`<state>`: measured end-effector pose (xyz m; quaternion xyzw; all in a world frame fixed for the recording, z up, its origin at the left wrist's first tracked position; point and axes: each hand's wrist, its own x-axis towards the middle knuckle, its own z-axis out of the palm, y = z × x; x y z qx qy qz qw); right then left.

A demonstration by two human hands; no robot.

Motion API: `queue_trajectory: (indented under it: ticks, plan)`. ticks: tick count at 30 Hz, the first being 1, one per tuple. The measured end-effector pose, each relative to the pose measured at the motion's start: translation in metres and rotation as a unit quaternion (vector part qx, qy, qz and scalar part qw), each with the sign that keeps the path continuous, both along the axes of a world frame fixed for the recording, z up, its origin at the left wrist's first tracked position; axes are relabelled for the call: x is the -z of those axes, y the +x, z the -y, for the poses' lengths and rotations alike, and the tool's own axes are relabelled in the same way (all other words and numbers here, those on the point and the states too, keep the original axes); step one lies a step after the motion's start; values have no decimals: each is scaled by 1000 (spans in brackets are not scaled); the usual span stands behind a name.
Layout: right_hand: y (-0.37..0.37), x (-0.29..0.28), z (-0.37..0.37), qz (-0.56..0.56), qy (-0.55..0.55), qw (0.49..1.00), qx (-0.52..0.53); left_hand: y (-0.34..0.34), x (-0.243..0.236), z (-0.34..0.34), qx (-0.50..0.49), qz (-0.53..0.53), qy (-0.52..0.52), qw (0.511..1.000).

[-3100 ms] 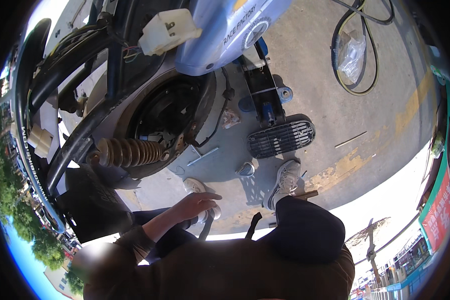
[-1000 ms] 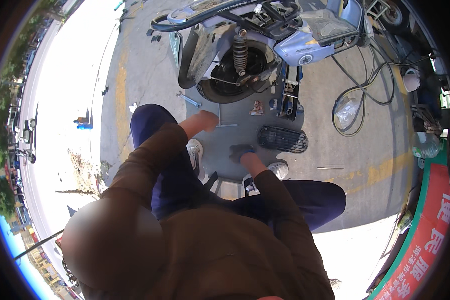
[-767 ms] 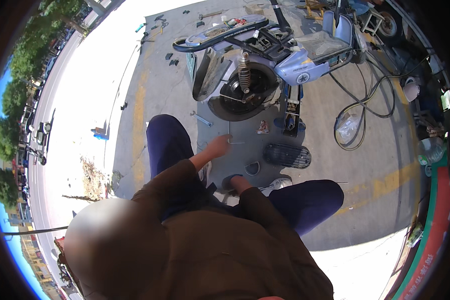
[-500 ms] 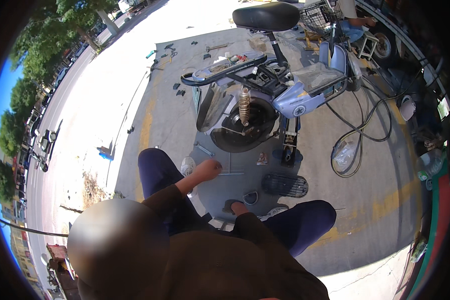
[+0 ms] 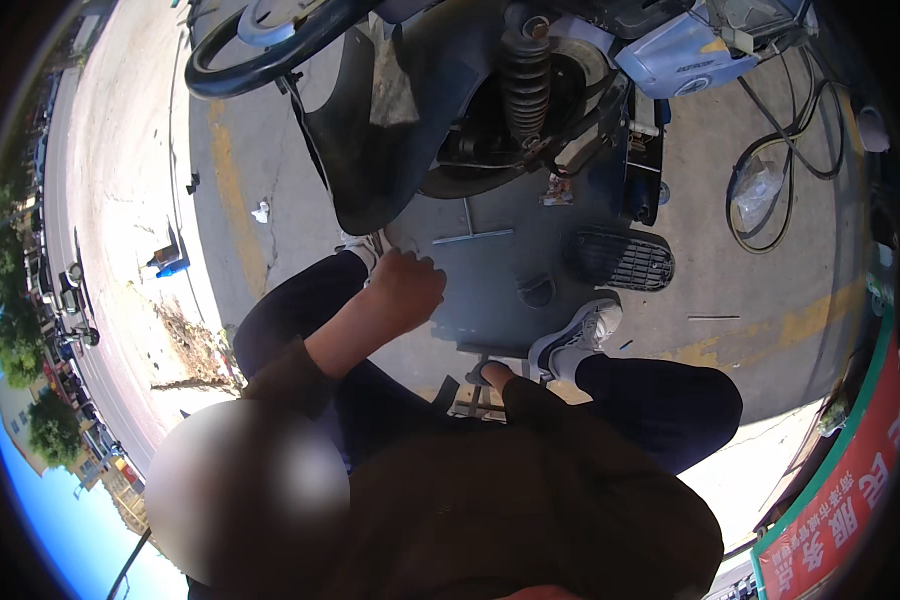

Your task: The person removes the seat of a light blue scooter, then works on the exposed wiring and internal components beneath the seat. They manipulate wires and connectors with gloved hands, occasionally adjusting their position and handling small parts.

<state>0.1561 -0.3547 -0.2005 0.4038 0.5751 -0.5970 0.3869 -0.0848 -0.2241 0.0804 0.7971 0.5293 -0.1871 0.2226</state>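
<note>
My left hand (image 5: 408, 292) is closed in a loose fist, knuckles up, just below the dark rear mudguard (image 5: 365, 190) of an electric scooter. Whatever its fingers may hold is hidden. Low between my knees, my right hand (image 5: 494, 374) has its fingers around a small dark object that I cannot make out; the sleeve covers much of this hand. A T-handle wrench (image 5: 473, 237) lies on the ground beyond my left hand. Above it are the scooter's coil-spring shock absorber (image 5: 526, 85) and rear wheel (image 5: 475, 181).
A ribbed black plastic part (image 5: 620, 258) and a small dark rounded piece (image 5: 535, 290) lie on the ground near my right shoe (image 5: 582, 332). A small packet (image 5: 557, 190) is by the wheel. To the right are a coiled hose (image 5: 738, 232) and clear plastic bag (image 5: 757, 190).
The view has come nearer to the scooter, which now looks larger and higher in the picture. My left hand now sits closer to the mudguard, still closed; my right hand remains low between my knees.
</note>
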Motion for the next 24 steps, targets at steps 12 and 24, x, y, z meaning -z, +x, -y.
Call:
queue_trajectory:
  ticks: [12,24]
  plan:
    - [-106,37,56,19,-157,986,51,-43,37,-40,105,31,-286,952]
    - [-130,125,96,158,-341,769,517,-50,67,-39,231,53,-282,930]
